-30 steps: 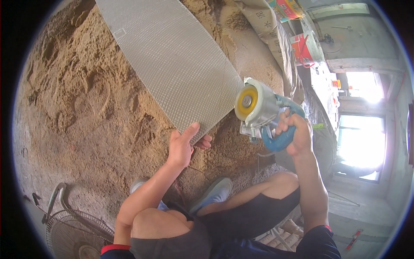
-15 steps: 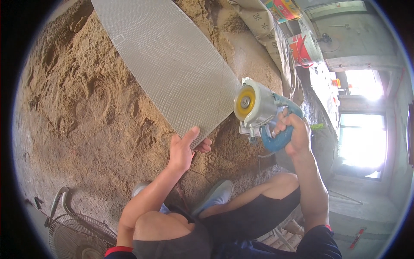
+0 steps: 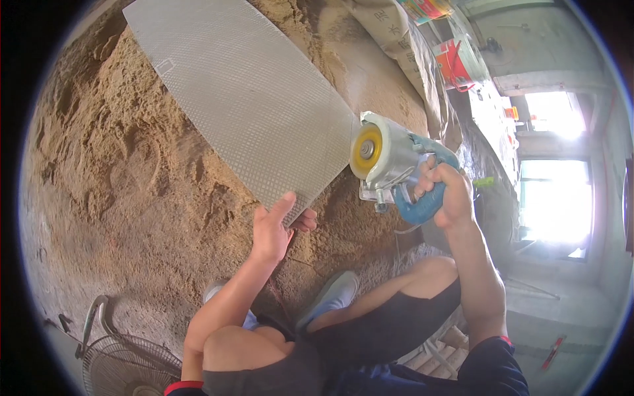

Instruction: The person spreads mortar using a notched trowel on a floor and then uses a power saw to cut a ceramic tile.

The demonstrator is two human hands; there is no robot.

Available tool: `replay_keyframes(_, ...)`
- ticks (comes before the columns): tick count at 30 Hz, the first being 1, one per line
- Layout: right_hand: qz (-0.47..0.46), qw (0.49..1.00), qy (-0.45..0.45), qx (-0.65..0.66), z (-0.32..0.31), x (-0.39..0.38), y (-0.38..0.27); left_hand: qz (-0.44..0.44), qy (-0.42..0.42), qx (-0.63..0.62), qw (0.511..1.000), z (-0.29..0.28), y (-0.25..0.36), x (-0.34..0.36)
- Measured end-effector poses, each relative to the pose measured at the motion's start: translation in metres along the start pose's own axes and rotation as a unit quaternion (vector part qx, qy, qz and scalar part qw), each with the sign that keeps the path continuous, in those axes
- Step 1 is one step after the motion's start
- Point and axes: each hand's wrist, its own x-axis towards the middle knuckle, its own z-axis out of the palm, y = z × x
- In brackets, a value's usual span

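Note:
My left hand [image 3: 277, 230] grips the near corner of a long grey tile [image 3: 244, 92], thumb on top and fingers underneath. The tile's upper face carries a fine raised grid pattern. My right hand [image 3: 449, 195] is wrapped round the blue handle of a handheld circular saw [image 3: 389, 155] with a silver guard. A yellow disc with a bolt at its centre faces left on the saw. The saw's guard meets the tile's right edge, near its corner; whether the blade touches the tile I cannot tell.
Heaped sand [image 3: 125, 145] lies under and around the tile. A cement sack [image 3: 403, 46] and a red-and-white bucket [image 3: 457, 63] are at the upper right. A fan [image 3: 129, 363] stands at the lower left. My shoe [image 3: 337, 294] rests on the floor nearby.
The tile, both hands and the saw have shifted slightly left in the picture, the saw also slightly up. Both grips are unchanged.

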Motion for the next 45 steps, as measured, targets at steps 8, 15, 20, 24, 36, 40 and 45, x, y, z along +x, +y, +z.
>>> replay_keyframes(8, 0.012, 1.000, -0.006, -0.002, -0.003, -0.006, 0.001, 0.005, 0.006, 0.027, 1.000, 0.001, 0.002, -0.002)
replay_keyframes(15, 0.017, 1.000, 0.001, 0.001, -0.004, -0.008, -0.001, 0.000, -0.001, 0.038, 0.999, 0.003, 0.003, -0.001)
replay_keyframes(20, 0.012, 1.000, -0.009, -0.001, -0.001, 0.001, -0.001, -0.002, 0.014, 0.032, 0.999, 0.003, 0.004, -0.002)
replay_keyframes(24, 0.001, 1.000, -0.002, -0.001, 0.002, 0.009, -0.002, 0.002, 0.013, 0.033, 0.999, 0.004, 0.003, -0.001)
replay_keyframes(36, -0.026, 0.999, 0.000, -0.024, 0.005, 0.034, -0.004, 0.020, -0.001, 0.025, 0.999, 0.005, 0.004, -0.002)
replay_keyframes(40, -0.044, 0.999, -0.013, -0.023, 0.002, 0.046, -0.003, 0.024, -0.007, 0.041, 0.999, 0.003, 0.003, 0.000)
replay_keyframes(45, -0.054, 0.998, -0.013, -0.013, 0.007, 0.057, -0.005, 0.034, -0.014, 0.054, 0.998, 0.001, 0.003, 0.000)
